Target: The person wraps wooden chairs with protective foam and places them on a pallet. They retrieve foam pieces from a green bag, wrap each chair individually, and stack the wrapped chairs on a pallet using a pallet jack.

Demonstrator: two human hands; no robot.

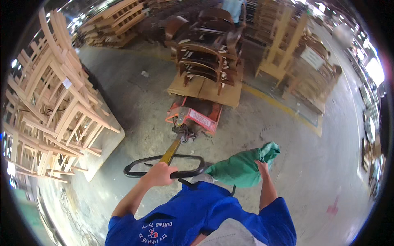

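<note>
My left hand (pixel 159 174) is closed round the near bar of the black loop handle (pixel 197 164) of a pallet jack. The handle's yellow shaft (pixel 170 151) runs forward to the jack's orange body (pixel 197 118). Dark brown wooden chairs (pixel 200 61) are stacked on a flat board (pixel 205 90) over the jack. In my right hand (pixel 262 167) a bunched green cloth (pixel 240 166) is gripped by its upper right part; its lower left end hangs near my waist.
Pale unfinished chair frames (pixel 53 102) stand piled on a board (pixel 107 143) at the left. Wooden pallets (pixel 115 24) lie at the back left. At the right are a tall wooden stand (pixel 283 49) and a loaded pallet (pixel 305 90). A person in light blue (pixel 233 9) stands behind the chairs.
</note>
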